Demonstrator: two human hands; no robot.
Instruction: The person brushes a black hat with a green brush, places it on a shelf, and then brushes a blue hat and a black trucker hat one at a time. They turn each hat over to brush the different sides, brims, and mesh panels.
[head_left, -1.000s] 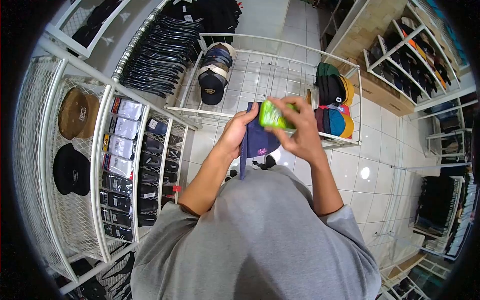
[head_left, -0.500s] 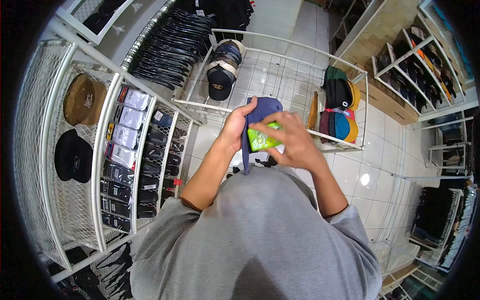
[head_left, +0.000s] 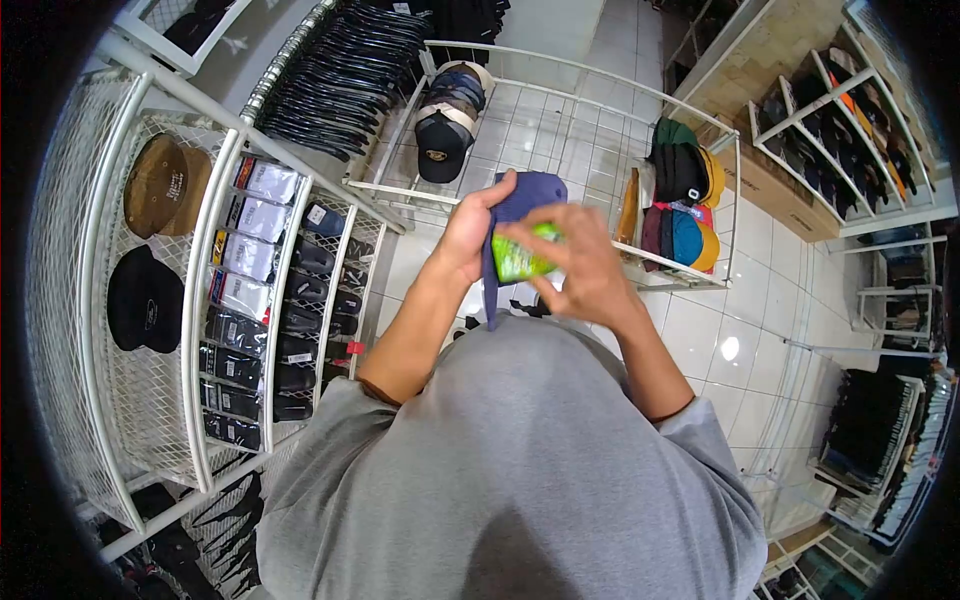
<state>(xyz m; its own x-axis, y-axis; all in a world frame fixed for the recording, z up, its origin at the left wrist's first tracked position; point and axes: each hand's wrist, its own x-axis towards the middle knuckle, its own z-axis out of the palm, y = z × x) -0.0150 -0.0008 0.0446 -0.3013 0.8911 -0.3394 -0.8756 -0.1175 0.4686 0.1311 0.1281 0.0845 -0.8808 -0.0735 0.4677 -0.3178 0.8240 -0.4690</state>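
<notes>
My left hand (head_left: 468, 238) grips a navy-blue cap (head_left: 532, 192) by its left side, thumb pointing up along the fabric. A narrow part of the cap hangs below the palm. In front of the cap is a bright green packet (head_left: 518, 262) with a pale pattern, held in the fingers of my right hand (head_left: 592, 262). The right fingers are slightly blurred and cover the packet's right part. What is printed on the packet cannot be read, and the lower right of the cap is hidden behind it.
Ahead stands a white wire rack (head_left: 560, 90) with a row of caps (head_left: 442, 145) on its left and coloured caps (head_left: 690, 240) on its right. A mesh shelf (head_left: 205, 330) with hats and packaged goods is close on my left. Black hangers (head_left: 345, 80) hang beyond it.
My right hand has shifted slightly and the green packet is tilted a little differently against the cap. The left hand keeps its grip. The view has moved slightly.
</notes>
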